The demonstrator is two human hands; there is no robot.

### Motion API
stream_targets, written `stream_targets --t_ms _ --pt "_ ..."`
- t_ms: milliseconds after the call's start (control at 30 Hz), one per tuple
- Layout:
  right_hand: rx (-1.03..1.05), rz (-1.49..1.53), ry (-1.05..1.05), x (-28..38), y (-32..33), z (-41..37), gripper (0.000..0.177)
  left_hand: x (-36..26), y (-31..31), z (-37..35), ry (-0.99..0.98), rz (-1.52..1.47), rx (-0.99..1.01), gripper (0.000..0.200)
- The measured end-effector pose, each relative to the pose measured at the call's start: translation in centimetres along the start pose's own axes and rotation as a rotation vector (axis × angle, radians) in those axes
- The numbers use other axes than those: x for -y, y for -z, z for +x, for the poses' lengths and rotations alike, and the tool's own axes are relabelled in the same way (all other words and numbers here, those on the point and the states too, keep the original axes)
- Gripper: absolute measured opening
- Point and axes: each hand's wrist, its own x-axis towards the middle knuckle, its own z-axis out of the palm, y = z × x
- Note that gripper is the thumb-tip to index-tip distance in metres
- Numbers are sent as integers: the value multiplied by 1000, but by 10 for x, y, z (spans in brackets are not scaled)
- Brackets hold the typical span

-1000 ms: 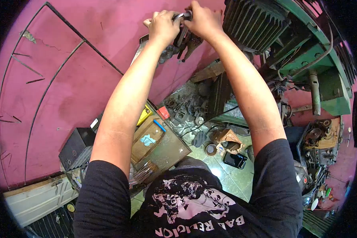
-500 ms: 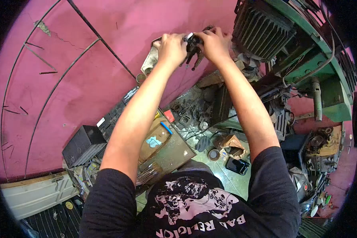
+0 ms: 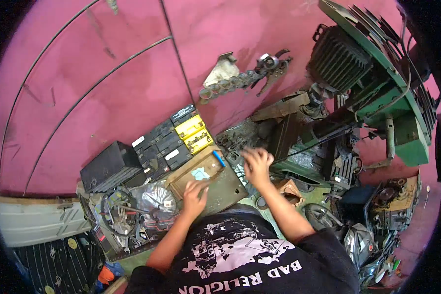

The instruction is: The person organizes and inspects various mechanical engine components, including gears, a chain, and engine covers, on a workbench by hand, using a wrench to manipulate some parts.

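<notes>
My left hand [image 3: 194,200] is over the near side of the wooden tray [image 3: 181,177] on the bench, its fingers loosely bent and apart, with nothing visible in them. To its right, my right hand [image 3: 257,165] hangs in the air past the bench corner. Its fingers are spread and a little blurred, and I see nothing in them. A blue pen-like stick [image 3: 218,159] and a torn light-blue piece [image 3: 199,174] lie in the tray between the hands. Up on the pink wall, a dark metal tool with jaw-like arms [image 3: 271,66] hangs at the end of a row of metal rings [image 3: 225,85].
Black batteries [image 3: 164,145] and yellow batteries [image 3: 195,133] line the wall behind the tray. A plastic bag [image 3: 154,198] and loose tools crowd the left. On the right stands a green machine with a finned motor [image 3: 339,58]; a cardboard box [image 3: 290,190] sits below it.
Both hands have come down from the wall toward my body, away from the dark metal tool. That tool now hangs by the ring row, untouched. The view has shifted.
</notes>
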Motion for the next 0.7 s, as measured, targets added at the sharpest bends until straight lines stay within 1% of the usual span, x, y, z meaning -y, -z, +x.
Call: stream_targets --t_ms 33,100,133,167,200,233,267,300,367,400,467,500,533,600,667,700 --pt "71 44 5 10 -8 -26 47 17 9 -26 10 2 -19 16" --pt "253 119 43 28 -31 -74 44 47 29 -71 128 160 -11 19" --pt "363 146 59 41 -33 -89 41 55 39 -86 144 165 -32 19" --pt "432 201 103 53 -37 -101 41 62 49 -101 220 173 -49 21" --pt "499 256 148 66 -41 -104 40 69 60 -112 294 181 -69 22" --pt "511 264 172 76 -46 -105 40 77 70 -123 344 194 -50 25" --pt "594 287 202 85 -52 -105 40 83 78 -135 364 199 -73 25" --pt "678 308 233 97 -57 -105 40 87 88 -145 398 223 -38 27" --pt "714 315 308 114 -75 -104 40 93 107 -163 488 261 25 33" --pt "732 312 354 124 -84 -103 40 98 115 -175 509 263 6 33" --pt "771 331 384 142 -103 -102 37 110 129 -197 443 311 11 36" --pt "757 301 386 158 -105 -98 36 108 139 -204 567 198 49 37" --pt "744 272 386 172 -107 -98 35 109 144 -218 586 194 38 37" --pt "739 280 428 194 -124 -104 35 119 158 -240 476 262 -44 37" --pt "715 345 439 219 -135 -111 36 135 168 -267 509 289 -72 39" --pt "785 382 440 234 -136 -112 36 136 174 -275 500 276 -110 40"
